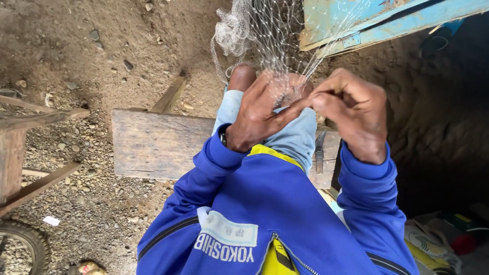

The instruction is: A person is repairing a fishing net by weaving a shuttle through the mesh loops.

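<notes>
A fine pale fishing net [265, 30] hangs down from above onto my knees. My left hand [257, 114] pinches the net's mesh with thumb and fingers, just over my knee. My right hand [351, 109] is closed on the same strands right beside it, the fingertips of both hands touching. I wear a blue jacket with yellow trim and light blue shorts. A dark watch shows at my left wrist.
I sit on a weathered wooden bench [153, 145] over sandy, pebbly ground. A knife [319, 153] lies on the bench by my right thigh. A light blue painted wooden board [356, 23] stands top right. A wooden frame [25, 153] and a tyre [25, 244] are at the left.
</notes>
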